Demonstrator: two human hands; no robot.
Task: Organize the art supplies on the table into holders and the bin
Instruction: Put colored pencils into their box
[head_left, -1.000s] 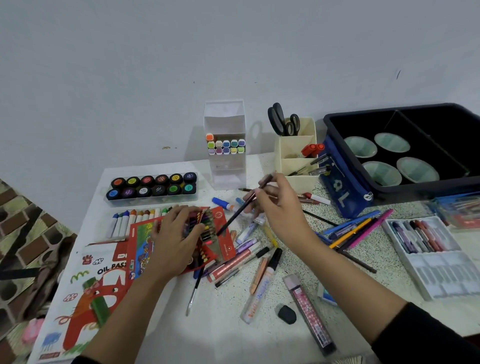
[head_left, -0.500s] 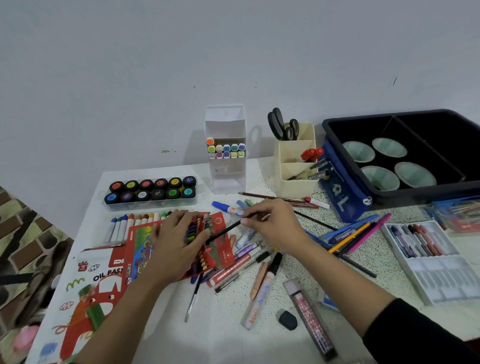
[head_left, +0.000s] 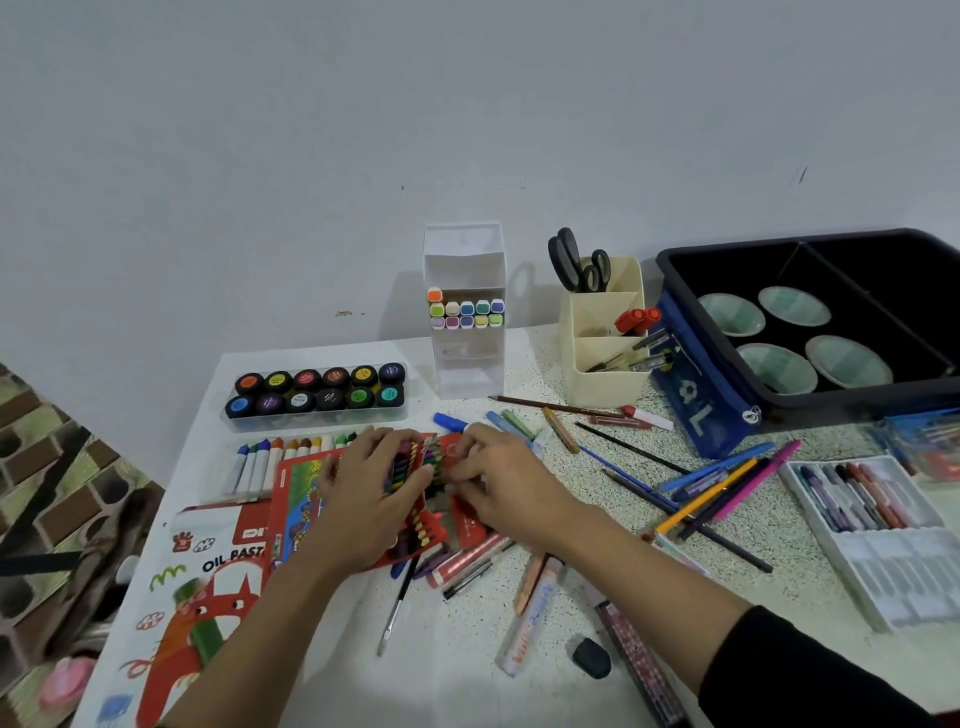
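Your left hand presses flat on the crayon box. Your right hand curls beside it; grip unclear

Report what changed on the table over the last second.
The right hand came down and left from near the cream holder to the crayon pack, its fingers now at the crayons; the thin black stick it held aloft no longer shows. The left hand stayed on the pack; the black bin and loose pens did not move.

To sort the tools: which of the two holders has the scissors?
The cream holder, right of the tall white holder; black scissors stand in its rear compartment, the white holds markers.
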